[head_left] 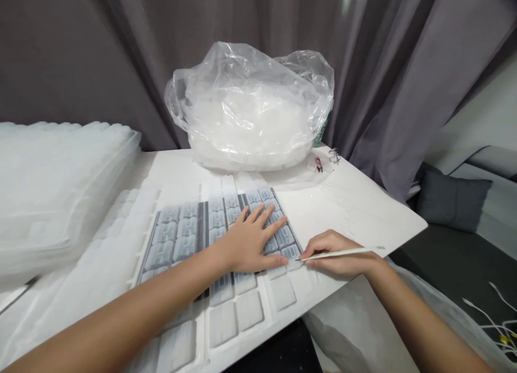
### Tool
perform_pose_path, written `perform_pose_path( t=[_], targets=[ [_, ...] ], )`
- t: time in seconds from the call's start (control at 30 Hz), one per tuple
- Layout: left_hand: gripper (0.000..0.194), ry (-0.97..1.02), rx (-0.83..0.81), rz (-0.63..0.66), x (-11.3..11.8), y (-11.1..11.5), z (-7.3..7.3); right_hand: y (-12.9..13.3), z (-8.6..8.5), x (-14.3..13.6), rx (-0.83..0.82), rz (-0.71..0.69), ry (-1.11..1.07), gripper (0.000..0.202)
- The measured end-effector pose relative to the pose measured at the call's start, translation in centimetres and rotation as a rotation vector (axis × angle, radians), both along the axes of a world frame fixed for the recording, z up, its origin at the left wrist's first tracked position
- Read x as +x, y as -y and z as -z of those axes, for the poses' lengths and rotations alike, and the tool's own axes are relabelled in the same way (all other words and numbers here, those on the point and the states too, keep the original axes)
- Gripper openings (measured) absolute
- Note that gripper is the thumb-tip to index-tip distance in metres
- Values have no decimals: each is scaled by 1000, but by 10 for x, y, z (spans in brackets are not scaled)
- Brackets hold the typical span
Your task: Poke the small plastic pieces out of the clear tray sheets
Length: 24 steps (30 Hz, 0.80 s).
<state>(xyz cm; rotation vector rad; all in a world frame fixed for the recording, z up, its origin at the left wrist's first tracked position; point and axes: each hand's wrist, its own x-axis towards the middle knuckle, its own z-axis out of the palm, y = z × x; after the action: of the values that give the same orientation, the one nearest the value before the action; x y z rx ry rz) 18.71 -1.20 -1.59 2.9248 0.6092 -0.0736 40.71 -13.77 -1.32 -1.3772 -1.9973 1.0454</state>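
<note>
My left hand (254, 241) lies flat with its fingers spread on a clear plastic tray (283, 293) of raised square cells. Under part of the tray, dark and blue-grey printed blocks (163, 233) show through. Near the tray's right edge, my right hand (337, 254) is closed around a slim pale pencil (347, 252). Its dark pointed tip is beside the left thumb, at the edge of a cell. Whether the tip touches the plastic, I cannot tell.
A stack of clear plastic trays (56, 184) stands at the left. Behind the work sits a bulging clear plastic bag (250, 114) of white contents. Small dark red items (319, 164) lie beside it. The white table (363, 201) ends at the right, near a grey cushion (452, 201) and white cables (490, 324).
</note>
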Motion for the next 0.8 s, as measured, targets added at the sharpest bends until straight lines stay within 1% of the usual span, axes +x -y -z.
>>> perform_pose_path(
  t=[0.07, 0.13, 0.2, 0.27, 0.3, 0.37, 0.43, 0.47, 0.5, 0.53, 0.6, 0.67, 0.7, 0.73, 0.8],
  targets=[
    [97, -7, -7, 5, 0, 0, 0, 5, -7, -6, 133, -32, 101, 16],
    [102, -15, -17, -1, 1, 0, 0, 12, -7, -14, 242, -53, 167, 17],
    [104, -21, -33, -7, 1, 1, 0, 20, 1, -21, 331, -60, 210, 19],
    [106, -22, -48, -11, 1, 1, 0, 26, 12, -22, 418, -24, 238, 22],
    [107, -21, -54, -13, 1, 1, 0, 28, 17, -20, 469, 30, 251, 23],
    [108, -16, -63, -18, 1, 2, 0, 28, 23, -12, 568, 201, 286, 23],
    [109, -12, -69, -19, 0, 2, 0, 24, 21, -1, 632, 418, 323, 16],
    [109, -13, -70, -19, 0, 2, 0, 21, 19, 4, 631, 503, 332, 13],
    [109, -15, -70, -15, 0, 2, 1, 18, 15, 8, 594, 545, 322, 11],
    [109, -19, -71, -9, 0, 2, 0, 14, 12, 10, 527, 539, 280, 12],
    [108, -26, -71, 3, -1, 2, 0, 6, 7, 8, 315, 428, 113, 15],
    [108, -31, -72, 9, -1, 2, 0, -2, 6, 2, 94, 306, -85, 17],
    [108, -30, -73, 10, -1, 3, 0, -6, 6, -2, 18, 273, -156, 18],
    [108, -27, -73, 9, -2, 3, 0, -10, 8, -5, -30, 260, -201, 18],
    [108, -18, -74, 8, -2, 3, 0, -15, 10, -10, -63, 263, -239, 18]
  ],
)
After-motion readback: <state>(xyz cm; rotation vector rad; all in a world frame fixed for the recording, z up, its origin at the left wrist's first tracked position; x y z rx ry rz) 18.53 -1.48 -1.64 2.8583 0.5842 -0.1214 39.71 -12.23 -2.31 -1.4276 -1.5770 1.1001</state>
